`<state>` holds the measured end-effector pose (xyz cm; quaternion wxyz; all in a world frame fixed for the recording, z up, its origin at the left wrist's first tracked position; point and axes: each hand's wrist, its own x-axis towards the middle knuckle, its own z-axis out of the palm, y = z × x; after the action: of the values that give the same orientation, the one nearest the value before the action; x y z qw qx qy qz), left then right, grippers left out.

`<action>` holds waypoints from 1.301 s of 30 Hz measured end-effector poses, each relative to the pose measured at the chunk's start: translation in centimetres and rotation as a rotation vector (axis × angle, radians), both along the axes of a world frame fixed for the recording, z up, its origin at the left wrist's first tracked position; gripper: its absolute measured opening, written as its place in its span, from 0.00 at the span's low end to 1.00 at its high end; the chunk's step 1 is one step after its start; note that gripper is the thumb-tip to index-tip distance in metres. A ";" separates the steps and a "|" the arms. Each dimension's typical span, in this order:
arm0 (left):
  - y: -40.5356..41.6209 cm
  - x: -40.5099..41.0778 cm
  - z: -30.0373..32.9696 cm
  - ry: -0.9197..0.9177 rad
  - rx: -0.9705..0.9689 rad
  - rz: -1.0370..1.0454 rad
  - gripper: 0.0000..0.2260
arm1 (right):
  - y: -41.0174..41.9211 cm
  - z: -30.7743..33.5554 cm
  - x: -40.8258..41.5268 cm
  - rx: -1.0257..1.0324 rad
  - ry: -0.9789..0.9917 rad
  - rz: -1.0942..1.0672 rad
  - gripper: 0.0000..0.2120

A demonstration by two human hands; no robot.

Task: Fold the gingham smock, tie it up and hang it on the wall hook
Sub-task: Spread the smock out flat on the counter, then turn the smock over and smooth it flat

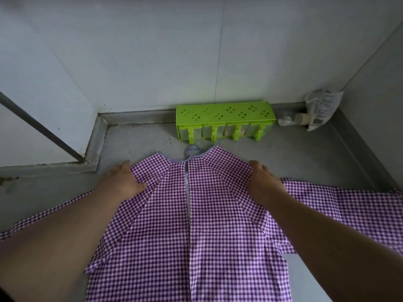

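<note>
On the grey counter (pixel 139 140), the gingham smock (pixel 187 225) lies spread flat, back opening up, neckline twd the wall, sleeves out to L and R. Both forearms reach fwd over it. Left hand (pixel 124 179) rests palm-down on the L shoulder seam, fingers fairly straight and close together, thumb tip on the cloth. Right hand (pixel 265 182) sits on the R shoulder, knuckles up, fingers bent down at the fabric edge; can't tell if they pinch it. Behind the neckline, a green spice rack (pixel 224 119) stands by the wall; a plastic bag (pixel 322 107) in the far R corner.
</note>
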<state>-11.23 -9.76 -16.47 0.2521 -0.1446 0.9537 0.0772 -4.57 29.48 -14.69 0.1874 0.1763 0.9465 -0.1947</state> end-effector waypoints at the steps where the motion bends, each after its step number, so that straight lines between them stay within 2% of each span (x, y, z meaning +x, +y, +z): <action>1: -0.2 0.0 -0.1 0.001 -0.036 -0.021 0.50 | 0.0 -0.5 0.3 0.008 -0.021 -0.008 0.31; 3: -0.6 -0.2 -0.3 -0.024 -0.067 -0.074 0.46 | 0.1 -1.3 0.8 0.005 -0.055 -0.038 0.31; 6: -1.3 -0.2 -0.9 -0.128 -0.081 -0.139 0.43 | 0.6 -1.5 1.3 -0.050 -0.088 -0.111 0.26; 11: 0.4 0.7 1.2 -0.145 -0.062 -0.191 0.29 | 1.1 0.1 2.1 0.038 -0.157 0.010 0.19; 17: 1.6 1.6 6.2 -0.155 0.092 -0.155 0.31 | 2.0 3.1 2.7 -0.098 -0.081 -0.048 0.14; 25: 1.9 3.7 15.5 -0.064 0.241 -0.044 0.31 | 1.8 8.9 4.1 -0.241 0.072 -0.129 0.14; 29: 0.6 5.5 19.0 -0.017 0.316 0.018 0.32 | 1.4 11.5 4.6 -0.396 0.097 -0.179 0.09; 35: 0.4 8.9 22.9 0.037 0.580 0.186 0.17 | 0.8 14.8 5.9 -0.598 0.092 -0.295 0.05; 39: 0.2 11.7 26.1 0.013 0.811 0.251 0.15 | -0.8 18.0 7.5 -0.804 0.165 -0.478 0.06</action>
<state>0.43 -9.52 9.63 0.2711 -0.1481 0.8228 0.4771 2.93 28.73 3.28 0.1150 0.2865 0.7408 -0.5966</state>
